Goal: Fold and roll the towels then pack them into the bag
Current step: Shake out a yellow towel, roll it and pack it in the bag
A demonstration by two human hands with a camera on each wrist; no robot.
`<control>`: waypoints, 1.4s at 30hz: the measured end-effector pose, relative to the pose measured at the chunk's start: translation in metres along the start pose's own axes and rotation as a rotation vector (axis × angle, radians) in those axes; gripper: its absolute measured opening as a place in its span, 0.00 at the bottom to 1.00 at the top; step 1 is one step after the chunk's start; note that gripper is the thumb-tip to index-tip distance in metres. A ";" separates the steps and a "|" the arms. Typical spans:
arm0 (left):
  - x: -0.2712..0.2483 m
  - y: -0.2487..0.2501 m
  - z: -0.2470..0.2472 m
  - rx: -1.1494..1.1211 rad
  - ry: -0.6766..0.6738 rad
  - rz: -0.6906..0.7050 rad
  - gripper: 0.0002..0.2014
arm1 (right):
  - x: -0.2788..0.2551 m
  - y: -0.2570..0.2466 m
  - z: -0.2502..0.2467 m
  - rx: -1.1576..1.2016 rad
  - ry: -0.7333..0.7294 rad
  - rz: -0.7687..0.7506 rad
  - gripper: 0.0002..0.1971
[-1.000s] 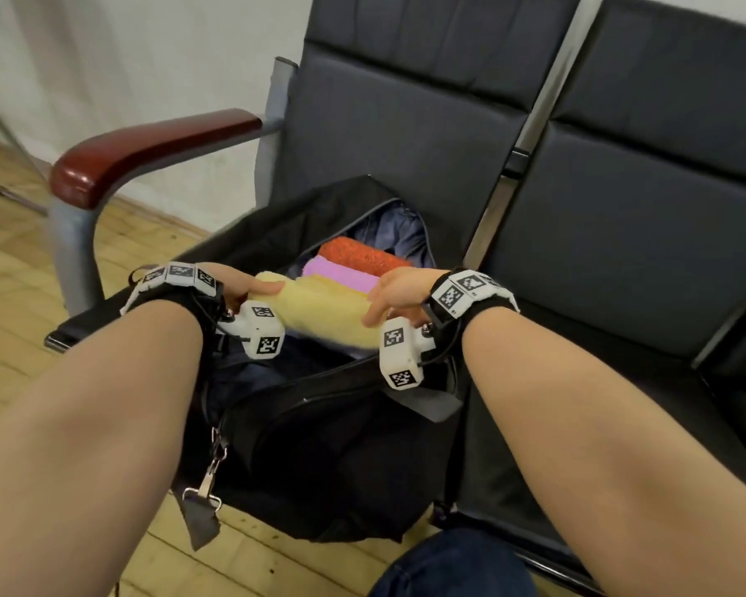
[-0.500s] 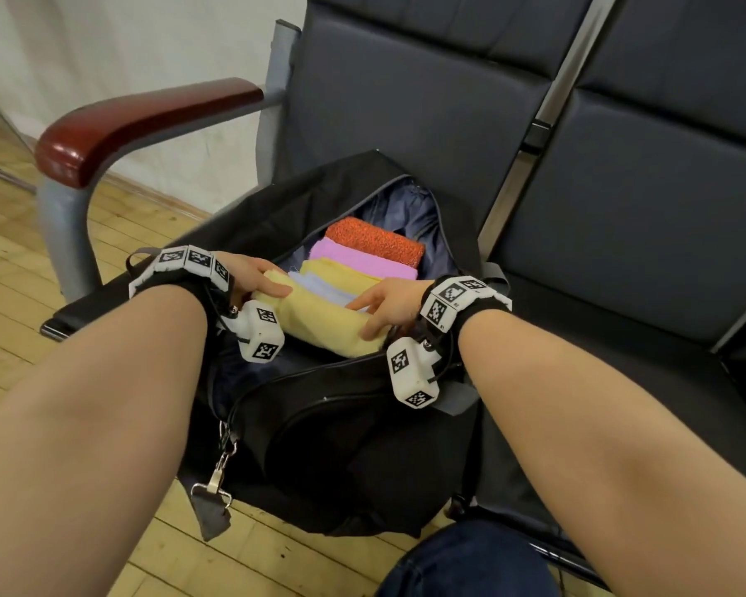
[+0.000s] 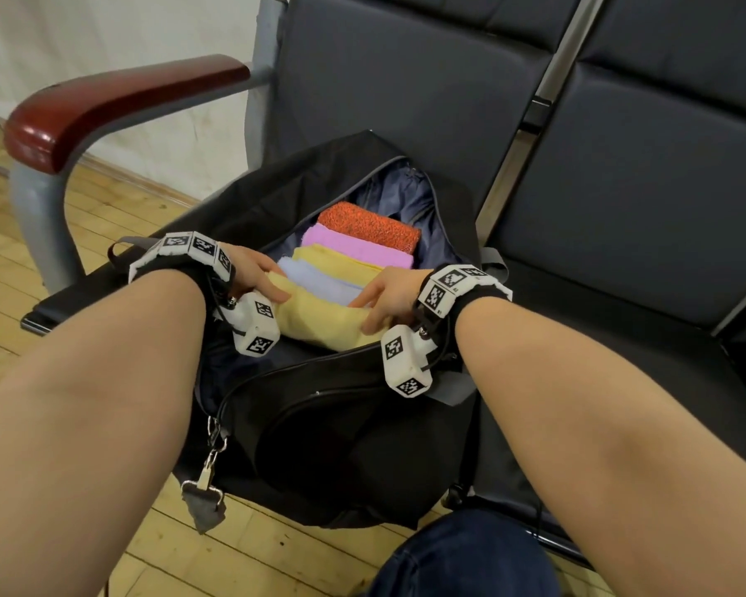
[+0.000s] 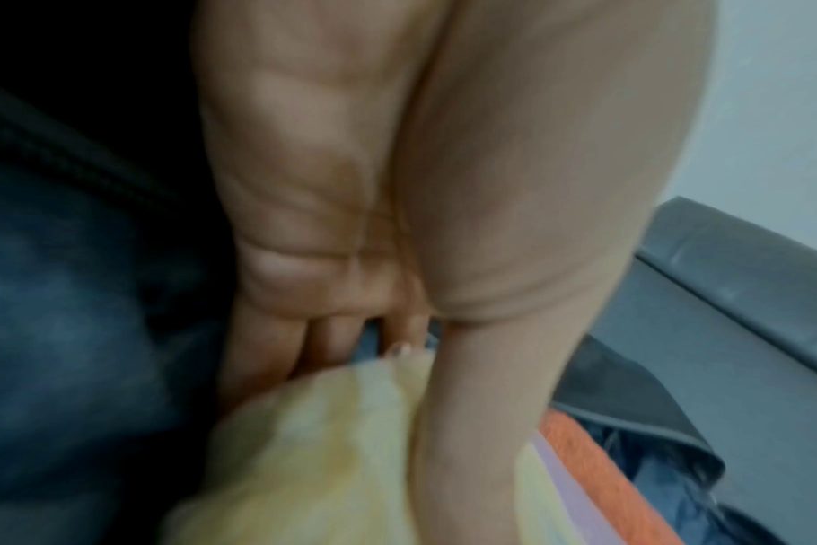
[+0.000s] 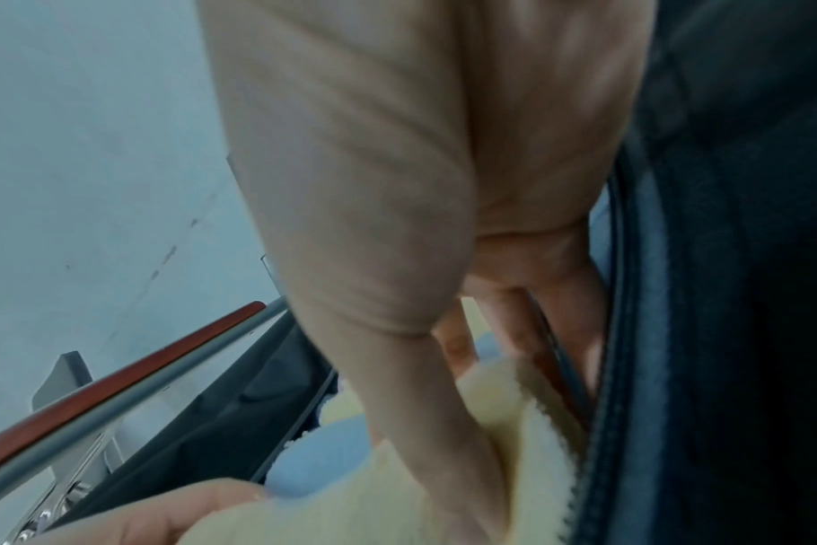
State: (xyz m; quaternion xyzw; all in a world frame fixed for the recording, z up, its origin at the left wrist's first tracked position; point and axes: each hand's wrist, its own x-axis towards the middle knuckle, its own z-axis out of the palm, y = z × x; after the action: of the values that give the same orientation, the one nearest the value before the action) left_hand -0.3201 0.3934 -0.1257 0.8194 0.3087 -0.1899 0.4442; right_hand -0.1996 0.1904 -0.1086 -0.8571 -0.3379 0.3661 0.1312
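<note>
An open black duffel bag sits on the left seat. Inside lie rolled towels in a row: orange at the back, then pink, yellow and light blue. A pale yellow rolled towel lies nearest me, across the bag's opening. My left hand grips its left end and my right hand grips its right end. In the left wrist view fingers curl under the yellow towel. The right wrist view shows my thumb pressed into the yellow towel.
The bag rests on a dark padded bench seat with a second seat to the right. A red-brown wooden armrest on a grey metal frame stands to the left. Wooden floor lies beyond. My knee in blue jeans is at the bottom.
Both hands have lowered the pale yellow towel roll into the front of the bag. The light blue and second yellow towels behind it are now visible.
</note>
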 end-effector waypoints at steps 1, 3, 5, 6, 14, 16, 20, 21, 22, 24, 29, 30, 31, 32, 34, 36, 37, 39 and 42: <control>0.005 -0.001 0.000 -0.034 0.024 0.010 0.22 | 0.001 0.001 0.001 0.011 0.017 -0.007 0.25; 0.010 -0.002 0.001 -0.080 0.077 0.036 0.24 | 0.005 0.003 0.005 0.044 0.059 -0.023 0.26; 0.013 -0.001 0.001 -0.097 0.129 0.050 0.23 | 0.008 0.005 0.010 0.067 0.102 -0.043 0.25; 0.015 -0.001 0.001 -0.087 0.146 0.052 0.24 | 0.008 0.007 0.013 0.067 0.117 -0.049 0.25; 0.003 0.017 0.003 0.145 0.164 0.031 0.23 | 0.010 0.004 0.009 -0.068 0.119 -0.023 0.26; 0.001 0.020 -0.001 0.163 0.205 0.053 0.19 | 0.008 0.005 0.007 -0.054 0.133 -0.029 0.23; 0.003 0.015 0.002 0.114 0.228 0.071 0.12 | 0.006 0.008 0.005 -0.045 0.134 -0.013 0.16; 0.004 0.013 0.004 0.103 0.230 0.077 0.12 | 0.006 0.009 0.006 -0.043 0.138 -0.006 0.17; 0.004 0.012 0.004 0.092 0.235 0.081 0.11 | 0.005 0.009 0.006 -0.042 0.140 -0.001 0.17; 0.004 0.012 0.004 0.071 0.245 0.061 0.11 | 0.003 0.007 0.005 -0.055 0.116 0.002 0.18; 0.000 0.017 -0.008 0.024 0.155 -0.034 0.13 | -0.016 -0.009 -0.015 0.029 0.132 -0.010 0.16; -0.002 0.018 -0.010 0.025 0.144 -0.049 0.16 | -0.020 -0.013 -0.020 0.030 0.166 -0.022 0.15; -0.006 0.020 -0.013 0.035 0.141 -0.061 0.19 | -0.026 -0.018 -0.025 0.025 0.195 -0.040 0.14; -0.010 0.024 -0.014 0.052 0.150 -0.070 0.20 | -0.031 -0.022 -0.029 0.011 0.220 -0.057 0.13; -0.023 0.034 -0.014 0.090 0.174 -0.062 0.22 | -0.042 -0.029 -0.035 -0.011 0.276 -0.092 0.12; -0.038 0.046 -0.010 0.125 0.177 -0.029 0.22 | -0.053 -0.034 -0.037 -0.041 0.296 -0.110 0.12; -0.044 0.053 -0.006 0.121 0.167 -0.009 0.22 | -0.060 -0.035 -0.037 -0.052 0.292 -0.112 0.12; -0.058 0.069 0.004 0.108 0.149 0.038 0.23 | -0.077 -0.032 -0.038 -0.074 0.303 -0.118 0.11; -0.086 0.099 0.027 0.120 0.135 0.123 0.19 | -0.115 -0.020 -0.041 -0.133 0.378 -0.123 0.08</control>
State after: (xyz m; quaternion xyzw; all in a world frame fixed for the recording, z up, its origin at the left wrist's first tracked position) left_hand -0.3180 0.3004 -0.0290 0.8728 0.2751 -0.1247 0.3834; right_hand -0.2380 0.1277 -0.0087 -0.8950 -0.3825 0.1668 0.1577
